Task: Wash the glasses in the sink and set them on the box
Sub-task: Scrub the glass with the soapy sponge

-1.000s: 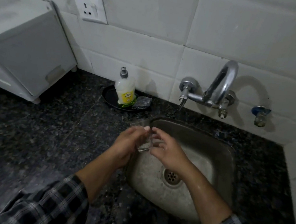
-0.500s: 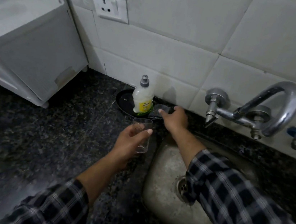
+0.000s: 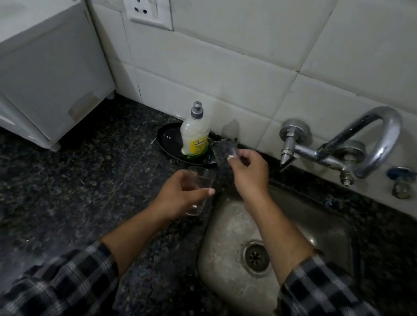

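Left hand [image 3: 181, 196] grips glass [image 3: 204, 180]; bottle label [image 3: 198, 147] illegible

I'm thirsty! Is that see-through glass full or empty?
Empty, it seems: the clear drinking glass, held by the left hand, shows the dark speckled counter through it, with no water line.

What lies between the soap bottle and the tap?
In the head view, a dark scrubber, pinched by the right hand, lies between bottle and tap.

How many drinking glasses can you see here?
1. The clear glass is gripped by the left hand over the counter, just left of the sink. Others may be out of frame.
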